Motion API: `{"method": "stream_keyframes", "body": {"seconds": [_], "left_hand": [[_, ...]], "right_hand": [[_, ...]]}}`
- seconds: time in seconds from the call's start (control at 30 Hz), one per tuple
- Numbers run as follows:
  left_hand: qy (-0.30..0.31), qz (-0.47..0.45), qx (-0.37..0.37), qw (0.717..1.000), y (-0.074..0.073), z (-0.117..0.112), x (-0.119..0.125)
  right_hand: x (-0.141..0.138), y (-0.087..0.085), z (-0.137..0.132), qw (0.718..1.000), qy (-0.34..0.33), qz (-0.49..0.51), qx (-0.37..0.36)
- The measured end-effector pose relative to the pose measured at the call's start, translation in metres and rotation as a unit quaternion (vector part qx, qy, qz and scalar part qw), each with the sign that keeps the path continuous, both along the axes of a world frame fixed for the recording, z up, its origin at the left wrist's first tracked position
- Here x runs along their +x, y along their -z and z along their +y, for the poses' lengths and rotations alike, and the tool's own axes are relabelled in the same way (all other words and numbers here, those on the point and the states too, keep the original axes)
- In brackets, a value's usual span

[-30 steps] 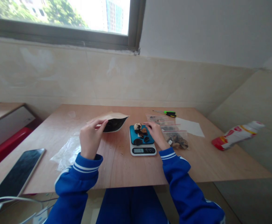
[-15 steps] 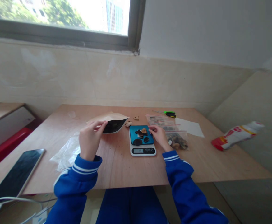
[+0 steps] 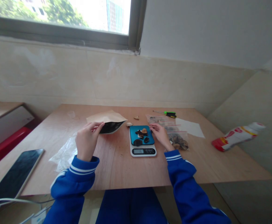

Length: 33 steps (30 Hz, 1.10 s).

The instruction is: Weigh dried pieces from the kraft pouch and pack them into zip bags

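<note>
Okay, left hand pinches paper bag rim, apparently to spread its mouth; right hand fingers look narrow by scale's right edge, can't tell if holding anything. Dried pieces sit on scale, display facing surface's near edge, presumably for reading.

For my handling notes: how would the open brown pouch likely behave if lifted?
The brown pouch is probably bendable, not limp: its mouth gapes and its upper face looks smooth. It seems light, thin-walled where the left hand pinches its edge. Tipped, any contents could slide out its open mouth.
</note>
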<state>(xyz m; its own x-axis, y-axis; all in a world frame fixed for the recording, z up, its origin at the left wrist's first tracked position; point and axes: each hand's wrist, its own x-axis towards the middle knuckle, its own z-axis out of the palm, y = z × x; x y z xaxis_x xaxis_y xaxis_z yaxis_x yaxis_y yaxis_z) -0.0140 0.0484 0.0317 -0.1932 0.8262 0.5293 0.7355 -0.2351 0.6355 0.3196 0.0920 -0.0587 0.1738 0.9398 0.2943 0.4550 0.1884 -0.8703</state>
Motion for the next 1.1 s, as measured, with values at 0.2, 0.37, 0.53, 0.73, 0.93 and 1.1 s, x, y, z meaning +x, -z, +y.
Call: {"method": "stream_keyframes", "body": {"seconds": [0.2,0.37,0.53,0.73,0.93,1.1], "left_hand": [[-0.004,-0.03,-0.046,0.998,0.011,0.0,-0.005],[0.009,-0.034,-0.05,0.998,0.014,-0.002,-0.005],[0.019,-0.032,-0.043,0.998,0.017,-0.005,-0.005],[0.024,-0.032,-0.043,0.998,0.02,-0.006,-0.009],[0.021,-0.037,-0.036,0.998,0.021,-0.006,-0.012],[0.015,-0.045,-0.038,0.998,0.015,-0.004,-0.011]], "right_hand": [[-0.008,-0.002,-0.003,0.999,-0.032,-0.006,-0.007],[-0.012,-0.019,0.027,0.993,-0.035,-0.109,0.017],[-0.034,-0.029,0.095,0.948,-0.157,-0.276,-0.03],[-0.047,-0.007,0.139,0.923,-0.199,-0.318,-0.087],[-0.036,-0.02,0.126,0.926,-0.183,-0.32,-0.078],[-0.026,-0.048,0.076,0.928,-0.25,-0.27,-0.066]]}}
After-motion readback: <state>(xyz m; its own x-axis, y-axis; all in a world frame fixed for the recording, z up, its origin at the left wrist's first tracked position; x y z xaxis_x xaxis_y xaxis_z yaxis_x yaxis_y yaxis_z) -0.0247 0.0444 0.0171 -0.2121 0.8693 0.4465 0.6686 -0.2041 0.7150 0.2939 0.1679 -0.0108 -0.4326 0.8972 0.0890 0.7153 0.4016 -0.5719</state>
